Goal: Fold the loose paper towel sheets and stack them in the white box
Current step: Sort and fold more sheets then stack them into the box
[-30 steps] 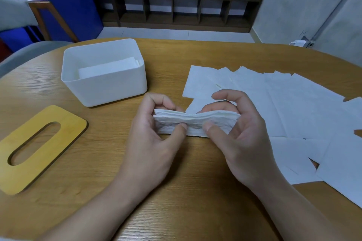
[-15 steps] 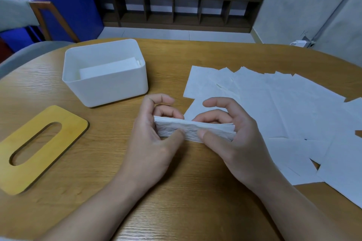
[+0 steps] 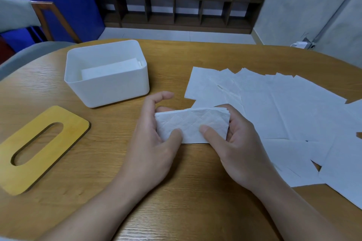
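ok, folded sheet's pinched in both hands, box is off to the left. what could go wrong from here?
1. The folded sheet is held only at its ends by the left hand and right hand; releasing one end for the carry could let the fold spring open.
2. The white box already holds a folded stack; a skewed drop could land crooked on it.
3. The loose sheets lie right beside the right forearm and could get swept or creased.

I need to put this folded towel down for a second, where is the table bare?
Bare wood shows between the white box and the loose sheets, and below both hands toward the near edge. The right side is crowded with sheets; the wooden lid takes the left.
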The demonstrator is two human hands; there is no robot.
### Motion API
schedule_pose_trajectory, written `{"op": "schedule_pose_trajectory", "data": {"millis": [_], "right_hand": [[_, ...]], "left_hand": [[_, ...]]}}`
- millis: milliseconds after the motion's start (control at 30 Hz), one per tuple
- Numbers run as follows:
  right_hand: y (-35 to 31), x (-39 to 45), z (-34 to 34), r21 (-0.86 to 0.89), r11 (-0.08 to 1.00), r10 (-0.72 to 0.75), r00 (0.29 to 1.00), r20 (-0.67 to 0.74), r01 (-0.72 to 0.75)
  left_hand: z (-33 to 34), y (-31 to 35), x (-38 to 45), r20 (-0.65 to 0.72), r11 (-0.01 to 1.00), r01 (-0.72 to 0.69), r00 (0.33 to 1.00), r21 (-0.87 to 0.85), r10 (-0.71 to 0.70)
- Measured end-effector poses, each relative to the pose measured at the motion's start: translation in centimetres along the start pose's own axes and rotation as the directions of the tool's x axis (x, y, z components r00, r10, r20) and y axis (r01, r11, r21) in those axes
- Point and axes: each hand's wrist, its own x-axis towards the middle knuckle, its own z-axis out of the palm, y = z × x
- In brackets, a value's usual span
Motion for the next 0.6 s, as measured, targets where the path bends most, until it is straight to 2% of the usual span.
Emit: {"op": "schedule_pose_trajectory", "data": {"millis": [167, 300, 367, 467, 600], "right_hand": [[0.18, 0.00, 0.10, -0.055, 0.998, -0.014, 1.000, 0.018, 0.015], [0.32, 0.09, -0.05, -0.010, 1.000, -0.015, 0.997, -0.070, 0.015], [0.09, 0.11, -0.29, 0.090, 0.996, 0.000, 0.993, -0.114, 0.011], [-0.37, 0.11, -0.52, 0.216, 0.976, 0.027, 0.994, -0.105, -0.003], [-0.51, 0.26, -0.36, 0.211, 0.977, 0.058, 0.993, -0.098, -0.036]], "left_hand": [[-0.32, 0.23, 0.10, -0.018, 0.998, -0.013, 1.000, 0.062, 0.015], [-0.40, 0.45, -0.27, -0.021, 0.975, 0.008, 1.000, 0.224, -0.003], [-0.31, 0.79, -0.51, -0.002, 0.976, -0.011, 1.000, 0.216, 0.012], [-0.43, 0.97, -0.11, -0.010, 0.983, -0.007, 1.000, 0.183, 0.009], [-0.79, 0.88, 0.44, -0.005, 0.993, -0.007, 1.000, 0.117, 0.008]]}}
